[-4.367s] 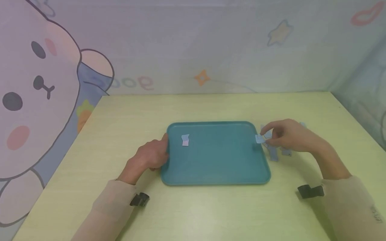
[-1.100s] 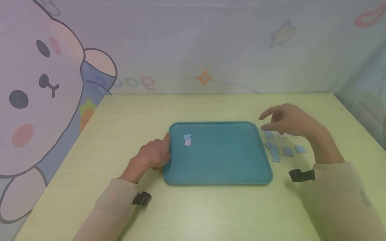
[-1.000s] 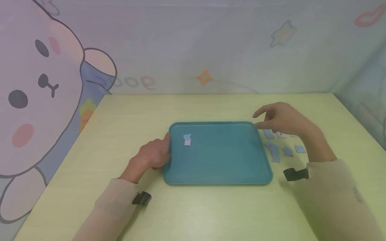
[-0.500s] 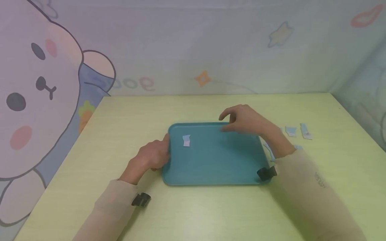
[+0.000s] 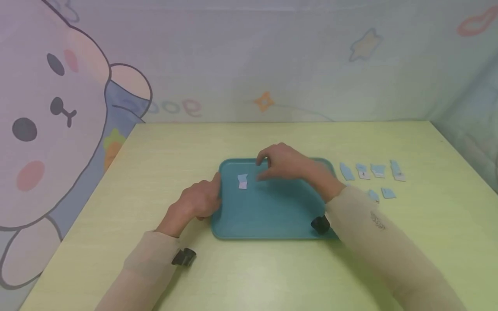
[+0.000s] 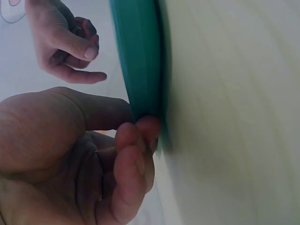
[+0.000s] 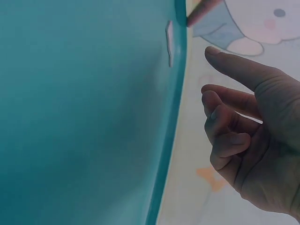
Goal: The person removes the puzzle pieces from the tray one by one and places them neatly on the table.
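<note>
In the head view, my left hand (image 5: 200, 199) grips the left rim of a teal tray (image 5: 268, 220). The left wrist view shows the thumb and fingertips pinching the tray's edge (image 6: 138, 56). Above the tray's far part is my right hand (image 5: 284, 162), just right of a small flat irregular piece (image 5: 243, 181), pale blue and whitish, lying on the tray. Thumb and forefinger stand apart with nothing between them. In the right wrist view the right hand (image 7: 262, 126) has its other fingers loosely curled, apart from the piece (image 7: 169, 44) near the rim.
To the tray's right, several similar flat pieces lie on the pale wooden table (image 5: 256, 276), among them one with a dark mark (image 5: 362, 171) and a long one (image 5: 397, 170). The right sleeve (image 5: 373, 229) hides part of that area. A printed cloth (image 5: 233, 56) hangs behind.
Earlier the right hand held a piece at the tray's right edge, then let it go. Empty, it has since moved left over the tray, close to the lone piece. The left hand stays put.
</note>
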Available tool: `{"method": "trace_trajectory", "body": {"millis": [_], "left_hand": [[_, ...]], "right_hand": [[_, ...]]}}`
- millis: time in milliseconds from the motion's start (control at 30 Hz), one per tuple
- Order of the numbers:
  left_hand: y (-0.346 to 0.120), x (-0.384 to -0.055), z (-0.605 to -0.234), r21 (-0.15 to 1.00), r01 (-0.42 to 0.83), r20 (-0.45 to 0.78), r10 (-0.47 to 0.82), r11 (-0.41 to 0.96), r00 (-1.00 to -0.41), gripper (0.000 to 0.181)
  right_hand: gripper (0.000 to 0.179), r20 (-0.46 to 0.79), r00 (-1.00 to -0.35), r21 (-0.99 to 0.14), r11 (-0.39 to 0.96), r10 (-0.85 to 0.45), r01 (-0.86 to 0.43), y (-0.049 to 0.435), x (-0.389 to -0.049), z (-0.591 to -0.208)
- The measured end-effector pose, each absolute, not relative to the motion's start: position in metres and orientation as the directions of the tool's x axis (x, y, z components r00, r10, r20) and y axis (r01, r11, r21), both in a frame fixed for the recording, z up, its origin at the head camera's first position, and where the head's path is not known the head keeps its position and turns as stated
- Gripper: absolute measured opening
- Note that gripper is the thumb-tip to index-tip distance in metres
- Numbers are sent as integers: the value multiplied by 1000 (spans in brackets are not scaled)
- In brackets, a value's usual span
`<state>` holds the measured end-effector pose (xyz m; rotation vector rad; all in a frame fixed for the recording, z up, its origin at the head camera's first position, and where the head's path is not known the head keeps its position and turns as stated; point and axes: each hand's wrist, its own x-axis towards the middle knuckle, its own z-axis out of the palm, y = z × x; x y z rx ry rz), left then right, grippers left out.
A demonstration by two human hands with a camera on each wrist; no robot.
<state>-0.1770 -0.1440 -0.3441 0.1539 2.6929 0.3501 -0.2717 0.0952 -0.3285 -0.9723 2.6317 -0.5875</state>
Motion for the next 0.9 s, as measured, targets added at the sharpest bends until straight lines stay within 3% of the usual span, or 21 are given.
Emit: {"method": "trace_trajectory", "body": {"millis": [467, 900], "left_hand": [[-146, -175, -345, 271, 62, -372, 164, 961, -914, 69], [-144, -175, -344, 264, 60, -381, 161, 963, -910, 69]], "right_hand": [[54, -220, -734, -387, 749, -642, -539, 65, -271, -337], [48, -224, -733, -330, 758, -642, -563, 55, -270, -344]]}}
